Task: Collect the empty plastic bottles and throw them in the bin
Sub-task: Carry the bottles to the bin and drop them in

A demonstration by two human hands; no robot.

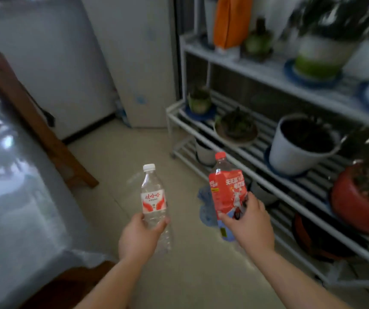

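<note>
1 head-worn camera looks forward and down, close above both hands.

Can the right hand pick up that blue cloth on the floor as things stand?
Probably not yet. The right hand is closed around the red bottle, so no fingers are free. The cloth lies on the open floor beyond it with nothing over it, so the path itself looks clear.

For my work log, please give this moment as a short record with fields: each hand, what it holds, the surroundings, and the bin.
left hand: grip closed around the clear bottle, white cap, held upright
right hand: grip closed around the red-label bottle, red cap, tilted slightly
floor: pale tiles, blue cloth behind the red-label bottle
right side: white plant rack with potted plants
bin: not in view
</note>
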